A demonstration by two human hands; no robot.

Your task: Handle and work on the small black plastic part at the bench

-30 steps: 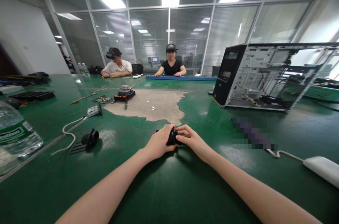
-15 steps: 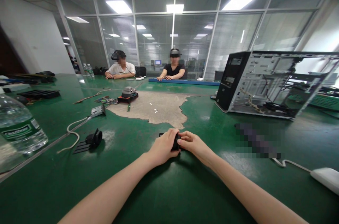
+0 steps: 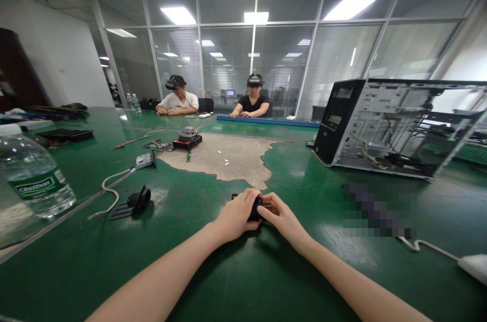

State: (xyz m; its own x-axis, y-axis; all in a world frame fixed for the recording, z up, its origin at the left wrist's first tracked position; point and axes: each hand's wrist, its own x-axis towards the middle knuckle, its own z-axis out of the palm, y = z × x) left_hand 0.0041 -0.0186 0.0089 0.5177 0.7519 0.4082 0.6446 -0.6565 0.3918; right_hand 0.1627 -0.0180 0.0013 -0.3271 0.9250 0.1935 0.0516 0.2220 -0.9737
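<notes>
Just in front of me, low over the green table [image 3: 213,281], both hands close round a small black part [image 3: 254,212]. My left hand [image 3: 236,216] wraps it from the left and above, hiding most of it. From the right, my right hand [image 3: 279,216] pinches its edge between thumb and fingers. What kind of part it is I cannot make out. To the left lies a black plastic piece [image 3: 140,199] with a round body and flat prongs, apart from my hands.
An open computer case [image 3: 327,124] stands at the right. At the left are a water bottle [image 3: 40,180] and a metal bracket [image 3: 144,161] with a white cable. A heat sink with fan [image 3: 188,137] sits farther back. Two people sit across the table behind a blue bar [image 3: 266,120].
The whole view has shifted slightly, so everything appears a little lower and farther right. Both hands keep their hold on the black part, the right fingers reaching slightly farther around it.
</notes>
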